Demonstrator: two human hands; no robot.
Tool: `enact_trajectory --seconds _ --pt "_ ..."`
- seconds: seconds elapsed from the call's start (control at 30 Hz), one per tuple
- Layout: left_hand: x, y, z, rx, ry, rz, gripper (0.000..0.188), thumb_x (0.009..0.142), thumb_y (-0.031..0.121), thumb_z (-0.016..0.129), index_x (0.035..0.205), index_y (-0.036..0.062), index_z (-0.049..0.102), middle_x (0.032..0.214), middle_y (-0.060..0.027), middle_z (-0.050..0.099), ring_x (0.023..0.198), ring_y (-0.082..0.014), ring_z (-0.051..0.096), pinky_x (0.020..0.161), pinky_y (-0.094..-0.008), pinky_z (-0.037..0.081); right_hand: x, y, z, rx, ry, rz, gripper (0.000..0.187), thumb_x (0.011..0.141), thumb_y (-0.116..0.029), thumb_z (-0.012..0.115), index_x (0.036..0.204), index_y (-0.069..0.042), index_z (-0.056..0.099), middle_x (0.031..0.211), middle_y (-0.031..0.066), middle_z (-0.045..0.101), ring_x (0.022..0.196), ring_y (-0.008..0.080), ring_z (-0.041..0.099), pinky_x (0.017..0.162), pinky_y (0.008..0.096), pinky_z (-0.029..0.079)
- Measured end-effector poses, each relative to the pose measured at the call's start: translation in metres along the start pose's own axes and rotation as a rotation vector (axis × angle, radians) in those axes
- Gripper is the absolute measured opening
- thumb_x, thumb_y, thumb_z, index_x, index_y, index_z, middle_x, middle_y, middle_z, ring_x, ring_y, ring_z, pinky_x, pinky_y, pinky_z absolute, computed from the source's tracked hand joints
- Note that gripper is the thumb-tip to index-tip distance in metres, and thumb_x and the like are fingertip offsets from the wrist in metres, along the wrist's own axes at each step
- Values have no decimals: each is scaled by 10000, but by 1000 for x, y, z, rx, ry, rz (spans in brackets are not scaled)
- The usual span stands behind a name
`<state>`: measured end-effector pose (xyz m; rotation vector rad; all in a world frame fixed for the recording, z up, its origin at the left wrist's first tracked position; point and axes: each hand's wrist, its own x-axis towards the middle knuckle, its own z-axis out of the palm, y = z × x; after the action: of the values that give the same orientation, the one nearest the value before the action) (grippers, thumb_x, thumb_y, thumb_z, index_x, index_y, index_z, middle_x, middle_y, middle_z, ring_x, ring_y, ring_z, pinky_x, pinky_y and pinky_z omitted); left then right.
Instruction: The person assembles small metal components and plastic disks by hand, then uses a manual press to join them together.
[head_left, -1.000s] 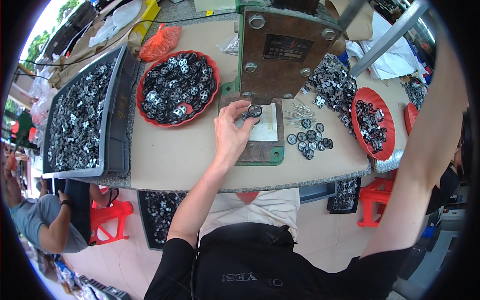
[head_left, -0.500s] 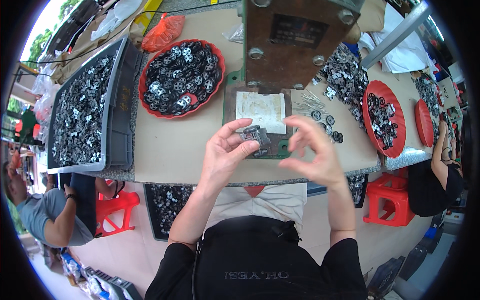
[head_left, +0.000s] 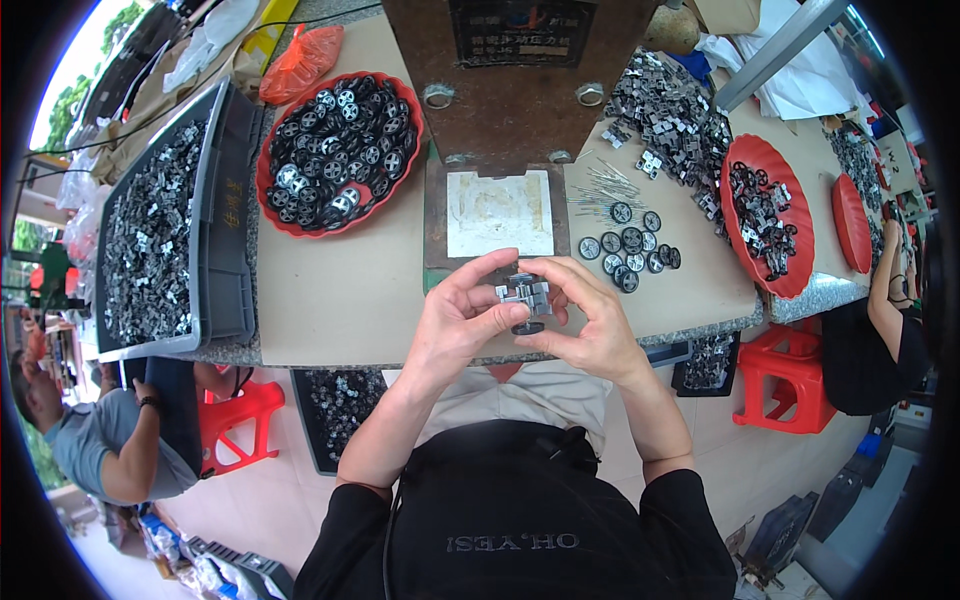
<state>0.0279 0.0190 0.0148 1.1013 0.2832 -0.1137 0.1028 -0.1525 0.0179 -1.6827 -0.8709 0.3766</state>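
Observation:
Both hands meet just in front of the press plate, around a small grey toy car chassis (head_left: 524, 296) with black wheels on its far and near sides. My left hand (head_left: 462, 312) pinches the chassis from the left between thumb and fingers. From the other side, my right hand (head_left: 588, 312) closes on it, its thumb by the near wheel (head_left: 528, 328) and its fingers curled around the far right. Some of the right fingertips are hidden. Beyond the hands, a white pad (head_left: 500, 214) lies on the base of a brown metal press (head_left: 490, 105).
Loose wheels (head_left: 631, 240) and thin metal axles (head_left: 608, 193) lie right of the press, with a heap of grey chassis parts (head_left: 672, 110) behind. Red bowls (head_left: 266, 180) and a grey crate (head_left: 228, 215) flank the workspace. Other people sit at both sides.
My right hand has come in from the right and closed on the chassis, which is turned and a little nearer. The view has shifted, showing more loose wheels.

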Motion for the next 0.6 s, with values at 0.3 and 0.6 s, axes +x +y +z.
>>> enact_trajectory --seconds 0.3,0.6 --pt "-2 -1 3 36 26 128 559 821 2 683 1322 -9 435 934 -88 675 832 -98 631 740 -220 499 -1 3 2 43 14 4 535 740 -4 695 1252 -85 561 1141 78 599 842 141 589 687 260 499" --pt "-4 -4 1 54 48 156 534 823 -9 676 1309 -1 452 943 -84 671 835 -96 628 733 -221 506 0 9 7 47 8 -19 560 738 14 689 1272 -83 549 1093 77 603 755 123 564 655 252 486"
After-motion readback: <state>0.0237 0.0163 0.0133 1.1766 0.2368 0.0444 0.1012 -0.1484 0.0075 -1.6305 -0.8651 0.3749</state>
